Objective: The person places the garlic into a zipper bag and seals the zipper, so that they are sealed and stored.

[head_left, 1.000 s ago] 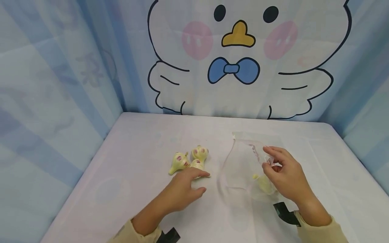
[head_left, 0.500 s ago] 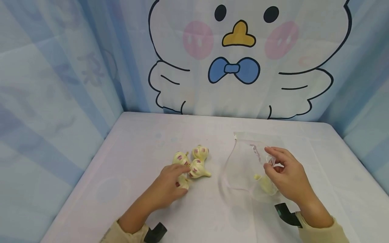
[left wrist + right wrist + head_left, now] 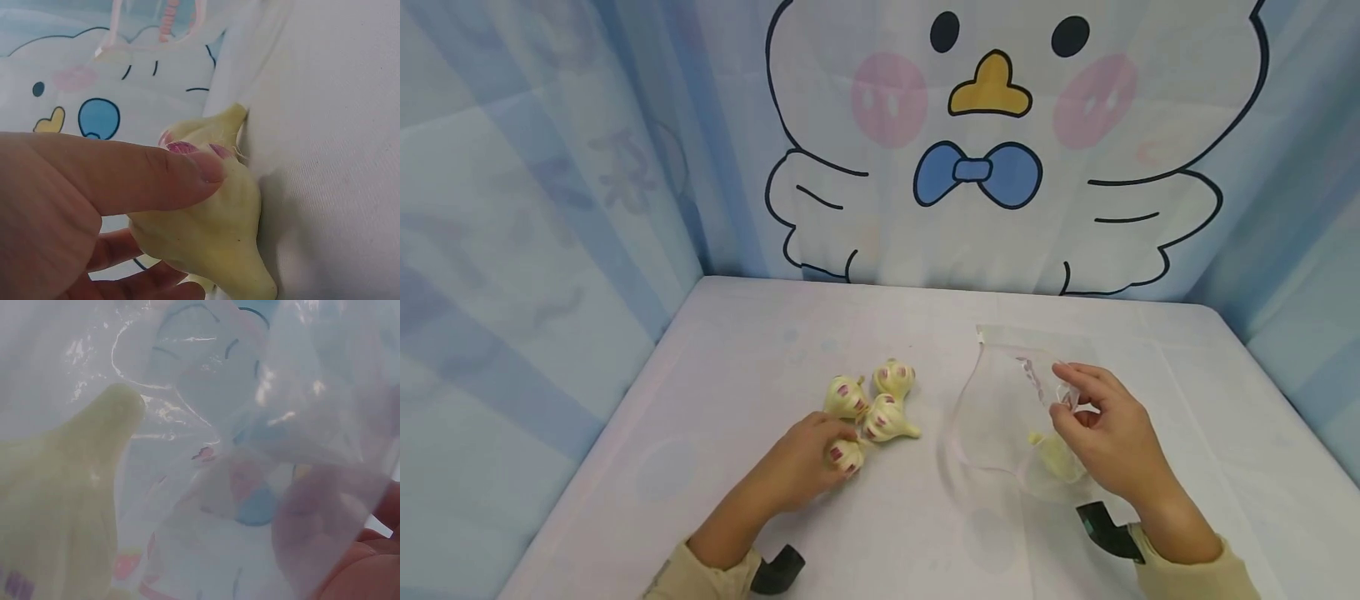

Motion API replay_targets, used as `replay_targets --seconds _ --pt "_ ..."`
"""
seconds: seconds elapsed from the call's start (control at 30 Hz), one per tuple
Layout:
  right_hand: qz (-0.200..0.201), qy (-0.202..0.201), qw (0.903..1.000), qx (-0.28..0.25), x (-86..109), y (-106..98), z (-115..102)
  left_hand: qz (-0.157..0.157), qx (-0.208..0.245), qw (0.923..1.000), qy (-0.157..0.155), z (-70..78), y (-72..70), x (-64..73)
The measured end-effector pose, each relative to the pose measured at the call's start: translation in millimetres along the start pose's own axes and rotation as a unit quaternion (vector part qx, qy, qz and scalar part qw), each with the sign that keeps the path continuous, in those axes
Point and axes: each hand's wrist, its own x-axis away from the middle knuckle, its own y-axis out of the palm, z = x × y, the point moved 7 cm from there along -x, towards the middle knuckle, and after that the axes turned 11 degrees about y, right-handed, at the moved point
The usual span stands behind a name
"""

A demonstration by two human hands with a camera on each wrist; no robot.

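My left hand (image 3: 801, 462) grips a pale yellow garlic bulb (image 3: 847, 456) with purple patches, left of the table's middle. In the left wrist view the thumb lies on top of this bulb (image 3: 219, 219) and the fingers reach behind it. Three more garlic bulbs (image 3: 887, 419) lie clustered just beyond the hand. On the right, my right hand (image 3: 1112, 433) pinches the side of a clear plastic bag (image 3: 988, 408) between thumb and fingers. Inside the bag is another garlic bulb (image 3: 1060, 457), its stem end seen close through the film in the right wrist view.
A white table (image 3: 760, 333) carries everything. Behind it hangs a curtain (image 3: 880, 217) printed with a cartoon figure wearing a blue bow tie, and a blue patterned curtain (image 3: 535, 292) stands along the left side.
My left hand has drawn back leftward from over the bulb cluster and now holds the nearest bulb. The right hand and bag have barely moved.
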Motion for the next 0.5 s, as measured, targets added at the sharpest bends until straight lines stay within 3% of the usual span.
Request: replay_targets --seconds 0.3,0.5 --pt "-0.002 0.004 1.0 -0.001 -0.5 2 2 -0.015 0.002 0.9994 -0.03 -7.2 3.3 4.0" --pt "-0.003 0.009 1.0 -0.001 -0.6 1 3 -0.042 0.018 0.9981 -0.041 -13.4 9.2 2.1"
